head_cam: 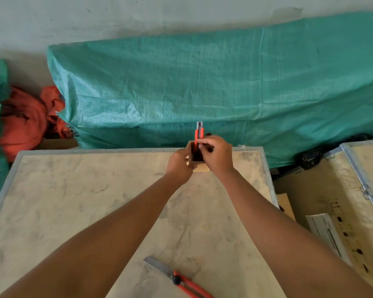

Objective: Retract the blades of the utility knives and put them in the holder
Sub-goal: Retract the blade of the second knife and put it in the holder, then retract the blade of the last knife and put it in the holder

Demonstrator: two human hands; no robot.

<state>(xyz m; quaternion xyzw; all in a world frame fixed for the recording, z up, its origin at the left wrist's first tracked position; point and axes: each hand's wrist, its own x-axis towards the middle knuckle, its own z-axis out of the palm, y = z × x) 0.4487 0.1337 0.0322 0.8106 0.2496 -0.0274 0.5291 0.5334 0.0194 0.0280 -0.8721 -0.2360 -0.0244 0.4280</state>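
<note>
A small wooden holder (196, 157) stands near the far edge of the plywood crate top (91, 196). My left hand (179, 164) grips the holder's left side. My right hand (216, 155) pinches a red utility knife (199, 133) that stands upright with its lower end inside the holder; only a short metal tip shows at its top. A second red utility knife (179, 278) lies on the crate top close to me, its long blade extended toward the upper left.
A green tarp (224, 87) covers a bulk behind the crate. Orange cloth (28, 119) lies at the left. To the right stands another wooden crate (340, 203) with metal edging, and a gap separates the two crates.
</note>
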